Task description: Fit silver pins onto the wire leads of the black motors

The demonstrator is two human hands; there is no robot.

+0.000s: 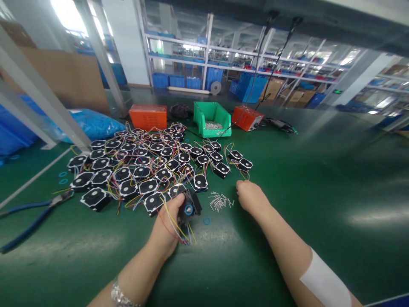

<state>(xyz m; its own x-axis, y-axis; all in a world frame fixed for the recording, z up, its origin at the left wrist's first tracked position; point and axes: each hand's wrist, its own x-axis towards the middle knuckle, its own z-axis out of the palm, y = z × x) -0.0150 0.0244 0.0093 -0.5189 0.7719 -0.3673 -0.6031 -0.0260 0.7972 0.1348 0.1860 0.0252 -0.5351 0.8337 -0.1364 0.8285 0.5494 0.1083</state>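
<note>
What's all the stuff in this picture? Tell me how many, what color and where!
Table: one, green, under everything here
Wired units: too many to count surely, black and white, left and middle
Held unit: one, black, in the left hand's grip
Loose screws: a small pile, silvery, between the hands
Blue rings: several, blue, scattered
Pliers: one, blue-handled, far left
Bin: one, green, at the back
Orange boxes: two, orange, either side of the bin
Plastic bag: one, blue, back left
Shelves: several, pale, background
Crates: many, blue, background
Left hand: one, bare, middle
Right hand: one, bare, right of the screws
</note>
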